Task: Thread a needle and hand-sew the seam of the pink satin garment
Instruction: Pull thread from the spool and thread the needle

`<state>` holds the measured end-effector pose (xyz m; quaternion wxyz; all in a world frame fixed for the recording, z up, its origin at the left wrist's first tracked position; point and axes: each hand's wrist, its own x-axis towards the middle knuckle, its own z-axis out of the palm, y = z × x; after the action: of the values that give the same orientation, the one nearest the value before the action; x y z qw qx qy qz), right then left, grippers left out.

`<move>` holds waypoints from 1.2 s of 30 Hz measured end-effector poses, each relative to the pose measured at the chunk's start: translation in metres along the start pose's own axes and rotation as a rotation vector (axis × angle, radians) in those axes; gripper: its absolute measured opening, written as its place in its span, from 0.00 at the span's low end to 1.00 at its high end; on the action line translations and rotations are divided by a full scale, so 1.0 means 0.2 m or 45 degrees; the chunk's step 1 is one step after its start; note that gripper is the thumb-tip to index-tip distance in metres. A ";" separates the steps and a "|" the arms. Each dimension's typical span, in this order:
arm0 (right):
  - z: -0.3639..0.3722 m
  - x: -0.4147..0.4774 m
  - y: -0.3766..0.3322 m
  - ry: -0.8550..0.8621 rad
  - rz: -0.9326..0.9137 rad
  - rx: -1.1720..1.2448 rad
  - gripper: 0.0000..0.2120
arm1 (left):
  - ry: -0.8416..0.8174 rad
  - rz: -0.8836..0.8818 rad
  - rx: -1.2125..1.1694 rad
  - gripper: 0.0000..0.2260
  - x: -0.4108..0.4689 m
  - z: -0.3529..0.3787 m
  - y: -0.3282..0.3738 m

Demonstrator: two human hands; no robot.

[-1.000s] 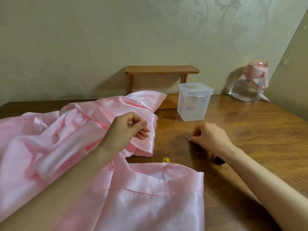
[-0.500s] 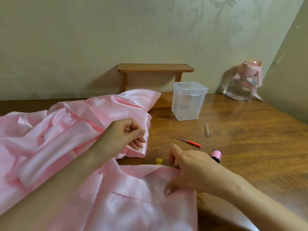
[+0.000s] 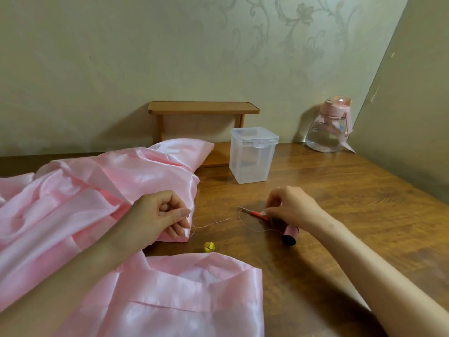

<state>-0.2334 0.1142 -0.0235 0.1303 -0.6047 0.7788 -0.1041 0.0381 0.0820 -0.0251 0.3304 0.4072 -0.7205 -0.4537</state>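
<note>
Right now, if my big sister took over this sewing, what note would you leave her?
Left hand: fingers curled, resting on the edge of the pink satin garment; I cannot tell whether it pinches anything.
Right hand: pinches the red-handled tool on the table.
Pink thread spool lies beside the right wrist, with loose thread on the wood. The yellow thimble sits between the fabric folds.
Done: thread pulled out. No needle is visible.
Left: thread the needle, sew the seam.

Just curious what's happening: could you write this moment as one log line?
left hand: curled on pink garment edge | right hand: pinches red-handled tool | spool: lying beside right hand
</note>
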 end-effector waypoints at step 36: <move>0.02 0.15 0.12 0.361 -0.359 0.487 0.06 | -0.046 -0.078 0.113 0.05 -0.01 0.02 -0.03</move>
<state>-0.2607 0.0902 -0.0364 0.1159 -0.6510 0.6635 -0.3500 0.0378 0.0839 -0.0322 0.2850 0.4351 -0.7330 -0.4383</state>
